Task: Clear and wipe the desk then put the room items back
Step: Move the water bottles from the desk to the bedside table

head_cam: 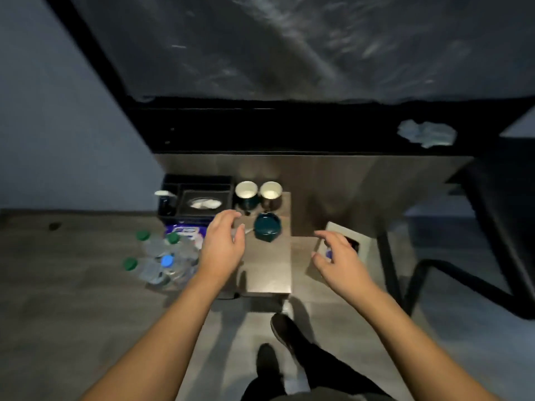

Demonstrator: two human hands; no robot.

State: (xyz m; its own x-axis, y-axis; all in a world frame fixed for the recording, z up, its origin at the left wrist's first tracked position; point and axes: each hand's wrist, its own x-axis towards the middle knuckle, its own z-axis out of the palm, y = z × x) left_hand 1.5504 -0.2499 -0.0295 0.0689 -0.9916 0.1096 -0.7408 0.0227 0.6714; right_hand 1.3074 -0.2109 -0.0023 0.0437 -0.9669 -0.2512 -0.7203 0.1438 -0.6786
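Head view, looking down at floor in front of dark desk (pixel 289 53); desk top is wet-streaked, a crumpled blue-white cloth (pixel 427 134) lies at its front right edge. Room items sit on the floor below the desk. A long brown tray (pixel 267 270) lies with its long axis running away from the person toward the desk; on its far end two mugs (pixel 258 193) stand upright side by side, mouths up, and just nearer a dark teal ashtray (pixel 267 227). Left of the tray: black organizer box (pixel 197 198) with a tissue opening, and nearer the person a cluster of water bottles (pixel 162 260) with green and blue caps, seemingly upright, caps toward the camera. Left hand (pixel 224 244) hovers over the tray's left edge, fingers loosely curved, holding nothing visible; contact with the tray unclear. Right hand (pixel 337 256) hangs right of the tray over a small white box (pixel 347 238), fingers spread and relaxed, nothing gripped. Both forearms reach forward. Shoes (pixel 278 342) visible at bottom. Frame is motion-blurred.
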